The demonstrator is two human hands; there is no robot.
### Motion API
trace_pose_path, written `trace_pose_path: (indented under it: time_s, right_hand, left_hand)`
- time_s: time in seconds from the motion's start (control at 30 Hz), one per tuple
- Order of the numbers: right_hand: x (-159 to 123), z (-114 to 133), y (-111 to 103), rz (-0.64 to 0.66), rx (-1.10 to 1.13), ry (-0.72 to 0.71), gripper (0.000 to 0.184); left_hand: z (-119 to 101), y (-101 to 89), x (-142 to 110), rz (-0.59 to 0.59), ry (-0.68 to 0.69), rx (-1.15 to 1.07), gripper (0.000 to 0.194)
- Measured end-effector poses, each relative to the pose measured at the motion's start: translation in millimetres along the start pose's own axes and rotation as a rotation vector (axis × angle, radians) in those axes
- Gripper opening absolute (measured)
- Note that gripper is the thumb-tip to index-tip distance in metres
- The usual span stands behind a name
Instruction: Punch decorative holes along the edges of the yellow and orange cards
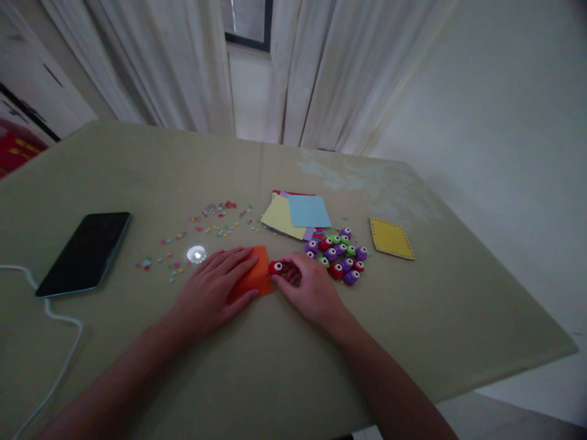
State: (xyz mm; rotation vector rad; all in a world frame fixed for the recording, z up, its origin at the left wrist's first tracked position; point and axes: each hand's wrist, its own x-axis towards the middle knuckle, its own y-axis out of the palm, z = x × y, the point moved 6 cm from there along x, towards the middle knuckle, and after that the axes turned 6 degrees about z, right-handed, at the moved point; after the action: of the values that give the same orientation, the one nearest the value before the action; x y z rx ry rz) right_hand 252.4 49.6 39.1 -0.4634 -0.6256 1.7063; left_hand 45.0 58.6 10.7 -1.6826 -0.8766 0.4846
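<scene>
My left hand [215,284] lies spread over an orange paper square [261,260], pressing it to the table. At the paper's right edge, my right hand [312,286] is closed on a small red craft punch [276,267] with a white eye on it. The punch touches or overlaps that edge; I cannot tell exactly. A few small marks show in the paper near the punch. Just beyond my right hand sits a cluster of craft punches [339,252] in purple, red and green, each with a similar eye.
Coloured sheets [309,211] are stacked behind the hands. A yellow square [392,238] with dotted edges lies at right. Confetti [220,209] is scattered left of centre, near a shiny round disc [196,254]. A black tablet [85,252] with a white cable [76,324] is at left.
</scene>
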Motion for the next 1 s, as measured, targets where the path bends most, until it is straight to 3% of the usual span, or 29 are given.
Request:
trace_pose_path:
  time_s: [0.7, 1.0]
  right_hand:
    - [3.1, 0.9, -2.2, 0.129, -0.100, -0.097, 0.020]
    - [3.9, 1.6, 0.3, 0.185, -0.067, -0.127, 0.023]
  left_hand:
    - [0.8, 3.7, -1.4, 0.025, -0.067, 0.041, 0.072]
    - [-4.6, 2.2, -2.5, 0.035, 0.032, 0.024, 0.073]
